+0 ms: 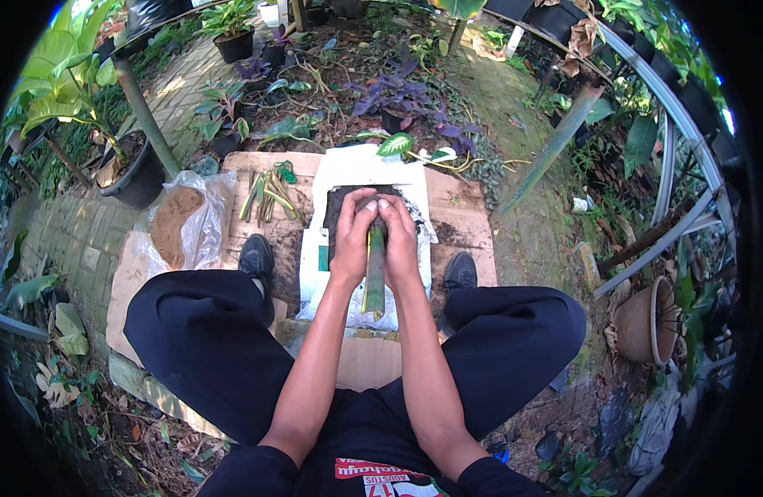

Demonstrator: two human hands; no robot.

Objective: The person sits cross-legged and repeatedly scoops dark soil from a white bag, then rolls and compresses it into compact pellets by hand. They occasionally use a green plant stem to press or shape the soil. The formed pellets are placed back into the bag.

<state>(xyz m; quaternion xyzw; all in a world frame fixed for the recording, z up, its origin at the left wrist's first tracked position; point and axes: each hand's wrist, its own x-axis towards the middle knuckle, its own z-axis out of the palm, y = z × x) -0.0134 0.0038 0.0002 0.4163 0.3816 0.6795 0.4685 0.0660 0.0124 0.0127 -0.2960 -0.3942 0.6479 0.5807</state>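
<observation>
My left hand (351, 242) and my right hand (401, 239) are cupped together around a dark lump of soil (367, 200), with both thumbs pressing on top. A thick green leaf cutting with yellow edges (374, 273), like a snake plant's, sticks out of the lump towards me, between my wrists. Beneath my hands lies dark soil (339, 208) on an opened white sack (369, 169). How far my fingers wrap under the lump is hidden. To the left of the sack, several similar cuttings (266, 199) lie in a loose pile near green twine (286, 172).
Flattened cardboard (459, 211) lies under the sack. Brown fibre (175, 223) fills a clear plastic bag (215, 205) at left. My shoes (256, 258) flank the sack. Potted purple plants (390, 93) grow beyond; a slanting pole (552, 146) stands at right, a terracotta-coloured pot (636, 326) lower right.
</observation>
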